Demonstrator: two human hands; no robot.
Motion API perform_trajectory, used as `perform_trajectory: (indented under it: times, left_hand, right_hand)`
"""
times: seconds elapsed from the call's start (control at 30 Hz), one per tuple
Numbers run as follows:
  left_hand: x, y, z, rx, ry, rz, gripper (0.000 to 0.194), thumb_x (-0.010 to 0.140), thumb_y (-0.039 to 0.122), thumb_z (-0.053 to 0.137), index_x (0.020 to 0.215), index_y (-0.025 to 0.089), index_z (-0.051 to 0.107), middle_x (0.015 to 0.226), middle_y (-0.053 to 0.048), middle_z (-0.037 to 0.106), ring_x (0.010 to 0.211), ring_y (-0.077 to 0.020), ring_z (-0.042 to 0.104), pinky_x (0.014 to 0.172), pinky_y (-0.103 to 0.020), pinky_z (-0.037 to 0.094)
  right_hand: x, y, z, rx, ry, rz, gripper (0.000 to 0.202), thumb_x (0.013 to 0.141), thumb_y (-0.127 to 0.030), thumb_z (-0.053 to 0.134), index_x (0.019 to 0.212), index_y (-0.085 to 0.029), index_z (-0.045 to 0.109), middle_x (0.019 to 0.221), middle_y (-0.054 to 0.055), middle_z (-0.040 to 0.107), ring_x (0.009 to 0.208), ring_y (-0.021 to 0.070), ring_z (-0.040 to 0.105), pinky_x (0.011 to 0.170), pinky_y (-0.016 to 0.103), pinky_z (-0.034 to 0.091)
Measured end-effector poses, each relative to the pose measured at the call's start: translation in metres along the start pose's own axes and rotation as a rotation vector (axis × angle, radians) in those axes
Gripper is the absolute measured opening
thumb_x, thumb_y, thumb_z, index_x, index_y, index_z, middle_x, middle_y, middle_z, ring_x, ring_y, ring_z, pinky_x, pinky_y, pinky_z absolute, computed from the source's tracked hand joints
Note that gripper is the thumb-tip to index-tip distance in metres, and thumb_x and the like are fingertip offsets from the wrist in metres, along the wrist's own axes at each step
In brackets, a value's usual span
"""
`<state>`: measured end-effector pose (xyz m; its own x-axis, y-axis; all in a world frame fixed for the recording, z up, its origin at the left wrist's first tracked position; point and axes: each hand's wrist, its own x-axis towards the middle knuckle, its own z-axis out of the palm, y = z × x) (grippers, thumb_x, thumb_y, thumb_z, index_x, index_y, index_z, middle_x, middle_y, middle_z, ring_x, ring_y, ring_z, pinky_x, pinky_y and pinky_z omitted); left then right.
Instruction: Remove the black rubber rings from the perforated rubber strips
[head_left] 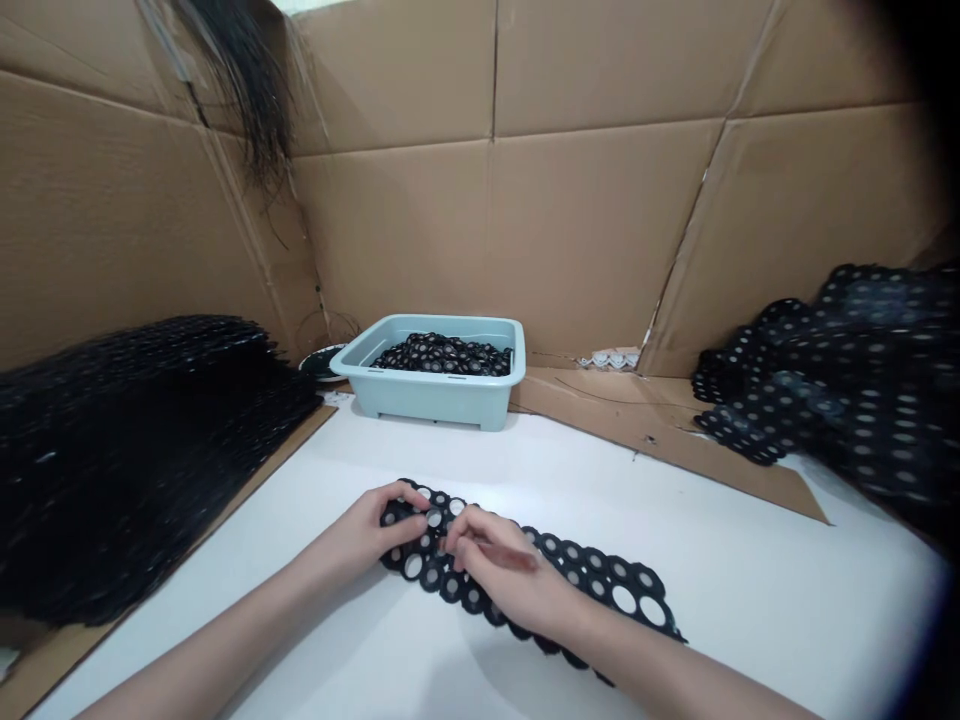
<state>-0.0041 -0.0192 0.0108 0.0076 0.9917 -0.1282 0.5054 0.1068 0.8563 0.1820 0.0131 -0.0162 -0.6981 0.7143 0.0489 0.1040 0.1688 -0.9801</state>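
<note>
A long black strip of joined rings (594,587) lies slantwise on the white table, its round openings showing pale grey or white. At its left end, my left hand (379,525) grips the edge, with the index finger and thumb resting on top of the rings. My right hand (502,570) is closed in a pinch just to the right, fingertips at the strip's surface. A reddish-brown shape shows along the right hand's fingers, and I cannot tell whether it is a tool or a finger. The right hand and wrist cover the strip's middle.
A light blue plastic tub (427,398) behind the strip holds many small black ring pieces (442,355). Stacked black sheets (135,450) lie at left, and heaped black dotted material (847,370) at right. Cardboard walls (585,200) surround the table (300,640). Black strands (251,90) hang top left.
</note>
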Motion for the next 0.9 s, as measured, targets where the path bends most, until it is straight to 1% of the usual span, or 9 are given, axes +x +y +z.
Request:
perform_trajectory:
  times: [0.1, 0.17, 0.23, 0.3, 0.37, 0.43, 0.57, 0.7, 0.9]
  left_hand:
    - [0.008, -0.008, -0.008, -0.034, -0.050, -0.065, 0.033, 0.075, 0.044, 0.043, 0.076, 0.014, 0.057, 0.076, -0.004, 0.058, 0.072, -0.0191, 0.050, 0.064, -0.027, 0.036]
    - [0.009, -0.010, -0.011, -0.020, -0.055, -0.050, 0.027, 0.073, 0.038, 0.046, 0.078, 0.014, 0.058, 0.080, -0.004, 0.058, 0.074, -0.0194, 0.051, 0.067, -0.027, 0.036]
    - [0.009, -0.009, -0.013, 0.011, -0.033, 0.020, 0.020, 0.069, 0.026, 0.049, 0.085, 0.016, 0.057, 0.089, -0.003, 0.058, 0.085, -0.0202, 0.050, 0.076, -0.028, 0.035]
    - [0.008, -0.008, -0.015, -0.001, -0.033, 0.048, 0.033, 0.064, 0.016, 0.048, 0.096, 0.019, 0.055, 0.094, -0.003, 0.057, 0.091, -0.0200, 0.049, 0.080, -0.029, 0.034]
    - [0.008, -0.008, -0.016, -0.066, -0.064, 0.011, 0.049, 0.058, 0.009, 0.045, 0.105, 0.020, 0.050, 0.093, -0.002, 0.057, 0.088, -0.0196, 0.050, 0.074, -0.028, 0.036]
    - [0.007, -0.009, -0.016, -0.125, -0.066, -0.060, 0.055, 0.055, 0.008, 0.043, 0.108, 0.019, 0.049, 0.089, -0.002, 0.056, 0.082, -0.0191, 0.052, 0.067, -0.027, 0.038]
    - [0.007, -0.007, -0.013, -0.084, -0.013, -0.119, 0.041, 0.064, 0.017, 0.047, 0.105, 0.018, 0.054, 0.092, -0.004, 0.058, 0.084, -0.0209, 0.053, 0.074, -0.030, 0.038]
    - [0.009, -0.006, -0.007, 0.097, 0.001, -0.002, 0.027, 0.068, 0.037, 0.054, 0.085, 0.017, 0.062, 0.086, -0.004, 0.063, 0.085, -0.0232, 0.054, 0.078, -0.031, 0.037]
    - [0.014, -0.014, -0.001, 0.119, 0.061, 0.010, 0.022, 0.069, 0.036, 0.053, 0.074, 0.017, 0.062, 0.073, -0.001, 0.063, 0.074, -0.0204, 0.055, 0.070, -0.028, 0.038]
  right_hand:
    - [0.003, 0.000, -0.008, 0.141, 0.085, -0.003, 0.018, 0.084, -0.027, 0.038, 0.076, -0.017, 0.051, 0.070, 0.001, 0.053, 0.059, 0.0096, 0.046, 0.057, 0.021, 0.037]
    - [0.005, 0.001, -0.011, 0.193, 0.130, -0.036, 0.020, 0.084, -0.031, 0.038, 0.080, -0.017, 0.052, 0.072, 0.001, 0.054, 0.062, 0.0101, 0.048, 0.061, 0.023, 0.039]
    - [0.006, 0.003, -0.011, 0.191, 0.111, -0.039, 0.021, 0.084, -0.032, 0.039, 0.084, -0.017, 0.054, 0.078, 0.003, 0.056, 0.065, 0.0110, 0.050, 0.065, 0.025, 0.040]
    - [0.007, 0.006, -0.010, 0.163, 0.092, -0.002, 0.022, 0.084, -0.030, 0.038, 0.086, -0.017, 0.056, 0.082, 0.004, 0.057, 0.067, 0.0118, 0.052, 0.067, 0.026, 0.040]
    - [0.007, 0.009, -0.008, 0.142, 0.100, 0.033, 0.018, 0.082, -0.023, 0.039, 0.084, -0.018, 0.055, 0.083, 0.003, 0.057, 0.067, 0.0116, 0.052, 0.067, 0.026, 0.040]
    - [0.008, 0.012, -0.005, 0.151, 0.114, 0.032, 0.014, 0.079, -0.016, 0.039, 0.084, -0.019, 0.051, 0.081, 0.002, 0.057, 0.067, 0.0116, 0.052, 0.065, 0.025, 0.040]
    - [0.007, 0.016, -0.001, 0.152, 0.149, 0.002, 0.008, 0.077, -0.015, 0.039, 0.083, -0.021, 0.040, 0.075, -0.002, 0.053, 0.065, 0.0113, 0.050, 0.059, 0.024, 0.038]
    - [0.008, 0.016, 0.001, 0.160, 0.155, -0.022, 0.004, 0.078, -0.016, 0.039, 0.078, -0.020, 0.039, 0.071, -0.002, 0.051, 0.062, 0.0106, 0.048, 0.056, 0.023, 0.036]
    - [0.007, 0.011, 0.000, 0.195, 0.154, -0.017, 0.007, 0.075, -0.012, 0.039, 0.073, -0.018, 0.039, 0.071, -0.001, 0.054, 0.061, 0.0110, 0.050, 0.058, 0.024, 0.038]
